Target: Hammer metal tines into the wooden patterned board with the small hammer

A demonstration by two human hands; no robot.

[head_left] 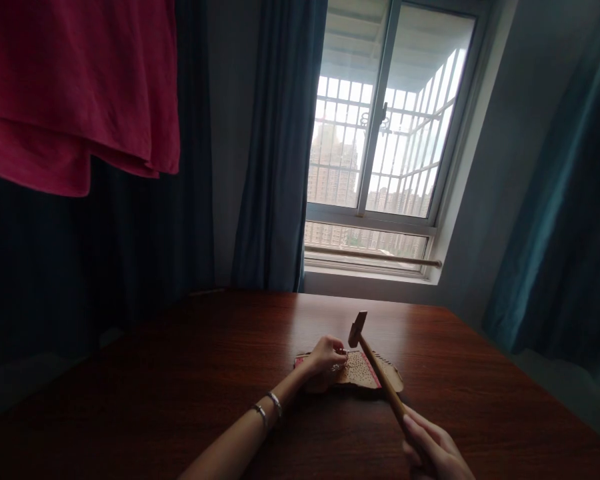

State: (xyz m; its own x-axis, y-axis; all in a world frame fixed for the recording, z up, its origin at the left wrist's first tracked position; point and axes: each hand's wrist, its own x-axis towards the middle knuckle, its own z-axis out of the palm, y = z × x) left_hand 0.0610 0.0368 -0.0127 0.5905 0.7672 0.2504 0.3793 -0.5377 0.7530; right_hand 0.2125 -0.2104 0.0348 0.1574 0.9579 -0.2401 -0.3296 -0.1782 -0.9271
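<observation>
Left hand point(325, 353): fingertips bunched together and resting on the near-left part of a perforated wooden board point(363, 370). Anything pinched between them is too small to tell. Two bracelets point(269, 408) sit on that wrist.

Right hand point(435, 453): closed around the handle end of a wooden hammer point(380, 373). The handle runs up and away from this hand, and the head is raised just beside and above the left fingertips, clear of the board.

The board lies flat on the dark tabletop point(180, 373), under the left hand. Beyond both hands are a window point(380, 167) and a curtain point(280, 147). A red cloth point(80, 87) hangs up and to the left.
</observation>
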